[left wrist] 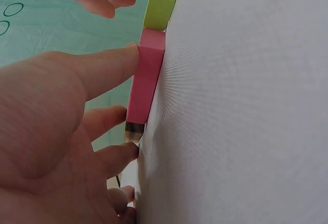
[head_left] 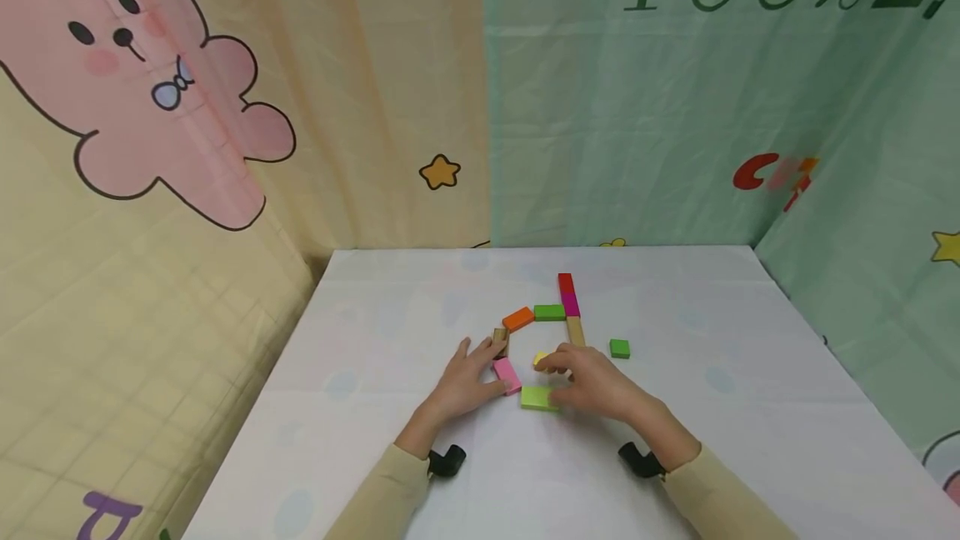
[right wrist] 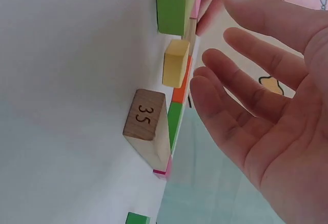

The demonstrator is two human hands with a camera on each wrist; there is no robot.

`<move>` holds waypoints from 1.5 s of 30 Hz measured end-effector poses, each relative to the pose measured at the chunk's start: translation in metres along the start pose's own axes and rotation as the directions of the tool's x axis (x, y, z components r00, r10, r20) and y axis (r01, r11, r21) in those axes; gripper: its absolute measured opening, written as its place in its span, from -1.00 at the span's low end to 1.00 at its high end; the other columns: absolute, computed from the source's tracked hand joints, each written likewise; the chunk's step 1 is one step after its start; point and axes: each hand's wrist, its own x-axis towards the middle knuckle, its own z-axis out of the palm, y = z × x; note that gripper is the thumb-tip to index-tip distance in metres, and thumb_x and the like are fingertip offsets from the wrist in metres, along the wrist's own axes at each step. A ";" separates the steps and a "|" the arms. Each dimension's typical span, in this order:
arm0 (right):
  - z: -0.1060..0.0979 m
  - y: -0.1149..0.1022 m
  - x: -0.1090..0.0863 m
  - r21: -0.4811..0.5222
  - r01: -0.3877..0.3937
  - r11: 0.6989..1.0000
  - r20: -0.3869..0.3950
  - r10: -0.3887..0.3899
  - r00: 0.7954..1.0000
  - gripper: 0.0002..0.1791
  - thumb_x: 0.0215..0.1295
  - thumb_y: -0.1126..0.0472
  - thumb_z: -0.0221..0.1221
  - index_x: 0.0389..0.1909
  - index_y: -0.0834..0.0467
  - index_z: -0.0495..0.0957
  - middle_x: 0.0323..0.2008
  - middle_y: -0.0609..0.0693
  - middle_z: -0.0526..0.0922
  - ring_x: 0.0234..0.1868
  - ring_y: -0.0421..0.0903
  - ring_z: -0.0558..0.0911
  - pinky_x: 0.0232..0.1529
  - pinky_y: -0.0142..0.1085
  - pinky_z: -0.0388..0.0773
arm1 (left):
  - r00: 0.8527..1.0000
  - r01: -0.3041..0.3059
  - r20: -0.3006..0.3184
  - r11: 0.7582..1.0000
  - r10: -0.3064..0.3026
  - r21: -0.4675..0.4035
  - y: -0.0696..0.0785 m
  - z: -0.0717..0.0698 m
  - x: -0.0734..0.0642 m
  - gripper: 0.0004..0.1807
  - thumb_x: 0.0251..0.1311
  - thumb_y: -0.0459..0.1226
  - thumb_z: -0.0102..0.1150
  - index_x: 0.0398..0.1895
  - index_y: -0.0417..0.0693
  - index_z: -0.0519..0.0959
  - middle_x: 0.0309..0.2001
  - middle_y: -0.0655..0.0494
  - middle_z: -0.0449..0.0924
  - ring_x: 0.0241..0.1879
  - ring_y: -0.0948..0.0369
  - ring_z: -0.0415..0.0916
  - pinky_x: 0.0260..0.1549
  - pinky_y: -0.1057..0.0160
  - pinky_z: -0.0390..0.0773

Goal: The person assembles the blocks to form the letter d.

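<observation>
My left hand (head_left: 463,382) rests at the left side of a ring of coloured wooden blocks. Its thumb touches the pink block (left wrist: 148,75), and its fingertips reach the plain wooden block (head_left: 501,338) beyond. My right hand (head_left: 600,382) hovers with loosely bent fingers over the light green block (head_left: 536,398) and the small yellow block (right wrist: 175,62); in the right wrist view nothing is in it. The pink and light green blocks lie almost end to end. Part of the yellow block is hidden by the right hand in the head view.
Along the far side lie an orange block (head_left: 517,320) and a green block (head_left: 550,312). A red block (head_left: 566,282), a magenta block (head_left: 571,305) and a wooden block marked 35 (right wrist: 145,116) form a line. A small green block (head_left: 619,348) lies apart, rightward on the white table (head_left: 720,407).
</observation>
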 end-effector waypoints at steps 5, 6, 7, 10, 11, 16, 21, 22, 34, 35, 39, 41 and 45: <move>-0.003 0.001 0.007 0.008 -0.036 0.999 -0.029 0.036 0.999 -0.63 0.18 0.23 0.42 0.03 0.01 0.69 -0.20 -0.13 0.63 -0.16 -0.09 0.61 -0.15 -0.23 0.59 | 1.000 0.007 0.003 1.000 -0.007 -0.001 0.000 0.000 -0.001 -0.20 0.27 0.08 0.28 0.55 0.24 0.25 0.56 0.09 0.09 0.57 -0.13 -0.32 0.31 -0.43 0.03; -0.004 0.002 0.008 0.010 -0.039 0.999 -0.036 0.039 0.999 -0.63 0.18 0.23 0.42 0.03 0.01 0.69 -0.19 -0.12 0.63 -0.14 -0.08 0.61 -0.14 -0.22 0.59 | 1.000 0.007 0.003 1.000 -0.007 -0.002 0.000 0.000 -0.001 -0.20 0.27 0.08 0.28 0.55 0.24 0.25 0.56 0.09 0.09 0.57 -0.13 -0.32 0.30 -0.43 0.03; -0.005 0.002 0.009 0.008 -0.043 0.999 -0.041 0.043 0.998 -0.63 0.18 0.23 0.42 0.03 0.01 0.69 -0.18 -0.12 0.63 -0.12 -0.08 0.60 -0.12 -0.21 0.59 | 1.000 0.008 0.004 1.000 -0.008 -0.002 0.000 0.000 0.000 -0.20 0.27 0.08 0.28 0.55 0.24 0.25 0.56 0.10 0.09 0.57 -0.13 -0.32 0.30 -0.44 0.03; -0.007 0.004 0.012 0.004 -0.037 0.999 -0.053 0.037 0.998 -0.63 0.18 0.22 0.43 0.04 0.03 0.69 -0.17 -0.11 0.64 -0.08 -0.05 0.59 -0.11 -0.19 0.58 | 1.000 0.008 0.006 1.000 -0.008 -0.002 0.001 0.000 0.000 -0.20 0.26 0.08 0.28 0.55 0.24 0.26 0.56 0.11 0.10 0.57 -0.14 -0.32 0.30 -0.44 0.03; -0.007 0.005 0.013 -0.002 -0.035 0.999 -0.055 0.035 0.998 -0.63 0.18 0.22 0.43 0.04 0.03 0.69 -0.17 -0.10 0.64 -0.08 -0.05 0.59 -0.11 -0.20 0.58 | 1.000 0.007 0.005 1.000 -0.007 -0.005 0.001 0.001 0.000 -0.20 0.26 0.08 0.28 0.55 0.23 0.26 0.56 0.11 0.10 0.57 -0.14 -0.32 0.30 -0.44 0.03; -0.008 0.011 0.020 0.007 -0.016 1.000 -0.060 0.016 0.998 -0.62 0.19 0.23 0.43 0.05 0.06 0.69 -0.15 -0.11 0.65 -0.07 -0.04 0.59 -0.12 -0.21 0.59 | 1.000 0.005 0.002 1.000 -0.005 -0.009 0.000 0.001 0.000 -0.20 0.26 0.09 0.28 0.54 0.22 0.27 0.56 0.12 0.10 0.57 -0.14 -0.30 0.29 -0.44 0.04; -0.009 0.015 0.030 0.034 -0.018 0.999 -0.066 0.020 0.998 -0.60 0.16 0.24 0.45 0.05 0.09 0.69 -0.12 -0.11 0.66 -0.07 -0.05 0.59 -0.11 -0.19 0.59 | 1.000 0.004 -0.001 1.000 -0.004 -0.013 0.000 0.001 0.001 -0.21 0.27 0.07 0.28 0.55 0.24 0.26 0.56 0.10 0.11 0.57 -0.12 -0.31 0.30 -0.43 0.05; -0.008 0.016 0.032 0.033 -0.021 0.999 -0.066 0.023 0.998 -0.60 0.15 0.24 0.46 0.04 0.09 0.70 -0.12 -0.11 0.66 -0.08 -0.06 0.58 -0.12 -0.20 0.60 | 1.000 0.005 -0.001 1.000 -0.005 -0.013 0.000 0.001 0.001 -0.21 0.27 0.06 0.28 0.55 0.24 0.26 0.56 0.10 0.11 0.57 -0.12 -0.31 0.30 -0.43 0.05; 0.002 0.025 0.053 0.007 -0.112 0.994 0.018 0.112 0.994 -0.59 0.10 0.23 0.50 0.01 0.02 0.72 -0.24 -0.19 0.65 -0.16 -0.14 0.56 -0.13 -0.27 0.60 | 1.000 0.014 -0.001 1.000 -0.014 -0.003 0.001 0.000 0.001 -0.22 0.26 0.07 0.29 0.54 0.25 0.28 0.56 0.13 0.11 0.57 -0.12 -0.31 0.31 -0.43 0.04; 0.002 0.025 0.054 0.007 -0.118 0.993 0.026 0.118 0.993 -0.59 0.10 0.22 0.50 0.01 0.01 0.72 -0.24 -0.20 0.65 -0.17 -0.15 0.56 -0.13 -0.27 0.61 | 1.000 0.013 0.000 1.000 -0.013 -0.003 0.001 0.000 0.001 -0.22 0.26 0.07 0.28 0.54 0.25 0.28 0.56 0.12 0.11 0.57 -0.12 -0.31 0.31 -0.42 0.04; 0.005 0.025 0.057 -0.010 -0.115 0.993 0.043 0.116 0.992 -0.59 0.10 0.20 0.50 0.02 0.00 0.72 -0.25 -0.22 0.64 -0.21 -0.17 0.55 -0.16 -0.29 0.60 | 1.000 0.007 -0.001 1.000 -0.007 0.002 0.000 0.000 0.000 -0.22 0.26 0.07 0.28 0.54 0.24 0.27 0.56 0.12 0.11 0.57 -0.13 -0.30 0.30 -0.43 0.05; 0.006 0.025 0.058 -0.022 -0.109 0.994 0.046 0.110 0.993 -0.59 0.10 0.20 0.50 0.01 0.00 0.72 -0.26 -0.21 0.64 -0.22 -0.17 0.54 -0.17 -0.30 0.58 | 1.000 0.002 -0.001 1.000 -0.002 0.005 0.000 0.000 0.001 -0.22 0.27 0.07 0.28 0.54 0.24 0.27 0.56 0.11 0.11 0.57 -0.13 -0.30 0.31 -0.42 0.04; 0.007 0.023 0.058 -0.045 -0.087 0.995 0.047 0.089 0.995 -0.60 0.09 0.22 0.50 -0.01 0.04 0.72 -0.27 -0.18 0.64 -0.25 -0.15 0.52 -0.19 -0.28 0.55 | 1.000 -0.003 0.000 1.000 0.003 0.003 0.001 0.000 0.001 -0.22 0.27 0.06 0.28 0.54 0.23 0.27 0.56 0.11 0.10 0.57 -0.14 -0.30 0.31 -0.42 0.04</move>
